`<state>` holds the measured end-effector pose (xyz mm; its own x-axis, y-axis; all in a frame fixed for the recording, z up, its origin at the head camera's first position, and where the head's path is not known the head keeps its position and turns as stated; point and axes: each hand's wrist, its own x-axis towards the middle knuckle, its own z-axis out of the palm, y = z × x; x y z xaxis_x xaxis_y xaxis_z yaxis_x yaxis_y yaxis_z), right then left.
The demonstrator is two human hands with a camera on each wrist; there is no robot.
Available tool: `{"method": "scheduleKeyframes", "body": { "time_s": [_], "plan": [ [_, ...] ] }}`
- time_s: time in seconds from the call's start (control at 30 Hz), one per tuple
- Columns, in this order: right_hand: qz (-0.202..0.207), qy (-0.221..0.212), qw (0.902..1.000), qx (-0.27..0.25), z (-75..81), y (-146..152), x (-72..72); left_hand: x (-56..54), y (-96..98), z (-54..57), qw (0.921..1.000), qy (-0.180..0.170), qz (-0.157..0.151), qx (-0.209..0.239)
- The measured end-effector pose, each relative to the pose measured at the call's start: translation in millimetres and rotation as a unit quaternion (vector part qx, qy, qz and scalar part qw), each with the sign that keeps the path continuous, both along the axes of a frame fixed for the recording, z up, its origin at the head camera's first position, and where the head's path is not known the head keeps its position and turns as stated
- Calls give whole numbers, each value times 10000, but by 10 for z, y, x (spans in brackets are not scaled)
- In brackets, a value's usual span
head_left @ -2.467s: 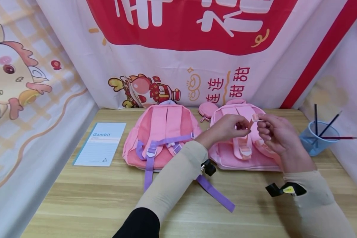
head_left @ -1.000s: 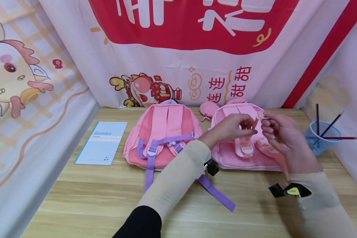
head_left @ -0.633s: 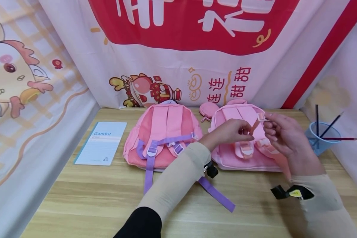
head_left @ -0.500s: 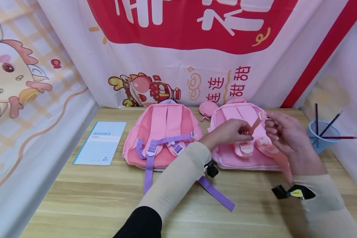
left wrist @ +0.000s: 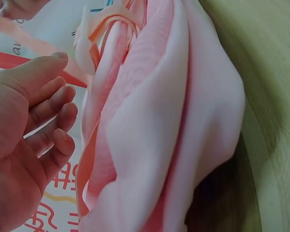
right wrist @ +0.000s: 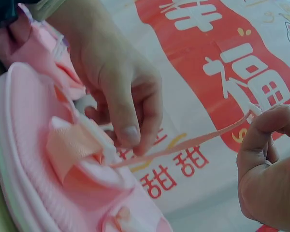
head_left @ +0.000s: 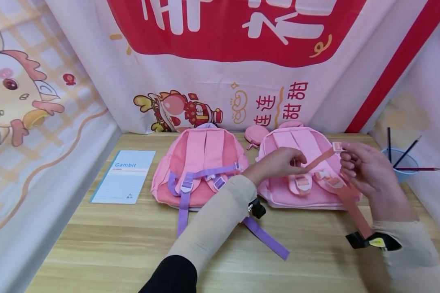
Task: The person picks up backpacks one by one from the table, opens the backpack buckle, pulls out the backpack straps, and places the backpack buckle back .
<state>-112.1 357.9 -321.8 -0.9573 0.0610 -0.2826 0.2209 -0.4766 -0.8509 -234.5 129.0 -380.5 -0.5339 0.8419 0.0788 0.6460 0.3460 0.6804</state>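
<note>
My right hand [head_left: 368, 169] pinches a white plastic buckle [head_left: 337, 147] on a peach strap [head_left: 320, 160] of the right-hand pink backpack [head_left: 298, 138]. The strap runs taut from the backpack up to that buckle. My left hand [head_left: 283, 163] hovers over the backpack, fingertips right at the strap. In the left wrist view, its thumb and loosely bent fingers [left wrist: 46, 113] stand apart, with the strap passing beyond them. The right wrist view has the left fingertips just above the strap. A second peach strap [head_left: 357, 213] trails toward my right wrist.
Left of it lies another pink backpack [head_left: 196, 146] with purple straps [head_left: 265, 238]. A small round pink pouch [head_left: 256, 134] sits between them. A notebook [head_left: 124, 177] lies at left; a blue cup [head_left: 405, 175] with pencils stands at right, partly behind my right hand.
My right hand has moved right with the buckle, drawing the strap out longer between the hands. My left hand has stayed nearly in place, its fingers slightly lower than a second ago.
</note>
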Motion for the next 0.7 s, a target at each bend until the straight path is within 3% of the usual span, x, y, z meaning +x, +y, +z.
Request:
{"method": "scheduleKeyframes", "body": {
  "time_s": [0.2, 0.47, 0.7],
  "plan": [
    [-273, -326, 9990, 159, -115, 190, 66, -26, -110, 16, 10000, 32, 75, 3],
    [-468, -696, 9945, 623, -301, 468, 193, -58, -346, 120, 9992, 238, 316, -90],
    [-444, -1117, 9875, 1017, -476, 655, 278, -75, -562, 196, 9987, -2, 499, -49]
  ]
}}
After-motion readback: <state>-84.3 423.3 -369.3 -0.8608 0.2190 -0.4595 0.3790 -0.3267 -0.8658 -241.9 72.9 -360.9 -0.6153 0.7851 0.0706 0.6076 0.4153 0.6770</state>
